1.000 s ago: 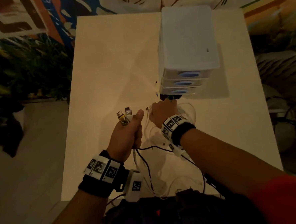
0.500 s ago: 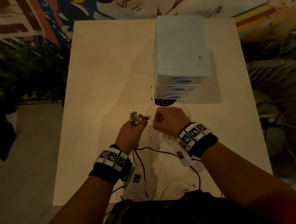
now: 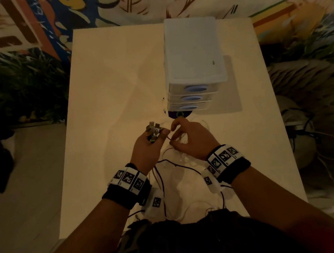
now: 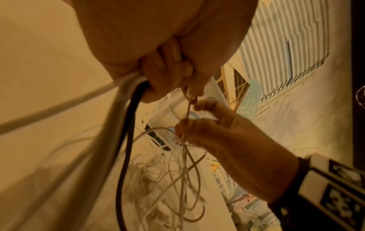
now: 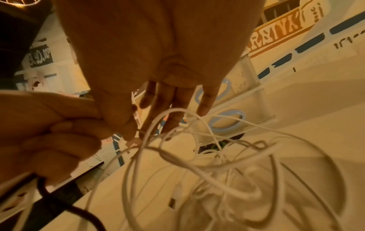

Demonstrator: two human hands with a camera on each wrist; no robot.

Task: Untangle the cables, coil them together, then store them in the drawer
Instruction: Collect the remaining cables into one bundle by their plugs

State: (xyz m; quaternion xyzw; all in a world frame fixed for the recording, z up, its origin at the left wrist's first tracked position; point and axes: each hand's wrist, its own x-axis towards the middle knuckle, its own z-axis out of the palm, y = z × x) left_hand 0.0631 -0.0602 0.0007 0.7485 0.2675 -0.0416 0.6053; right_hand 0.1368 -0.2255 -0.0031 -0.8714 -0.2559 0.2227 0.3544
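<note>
My left hand (image 3: 155, 139) grips a bundle of cable ends, with several USB plugs (image 3: 152, 129) sticking up out of the fist. In the left wrist view white cords and a black cord (image 4: 126, 125) hang from that fist (image 4: 168, 78). My right hand (image 3: 171, 138) is just right of the left thumb and pinches a thin white cable (image 4: 186, 109) between thumb and forefinger. Below both hands a loose tangle of white cables (image 5: 207, 164) lies on the table (image 3: 105, 91). The white drawer unit (image 3: 193, 56) stands just beyond the hands, all three drawers closed.
The drawers have blue oval handles (image 3: 196, 88). A dark round object (image 3: 178, 115) sits at the foot of the unit. Cable loops trail to the table's near edge (image 3: 179, 213). Plants and a painted wall surround the table.
My right hand has drawn back from the foot of the drawer unit to the left thumb and pinched a thin cable. The left fist with the plugs has shifted towards it.
</note>
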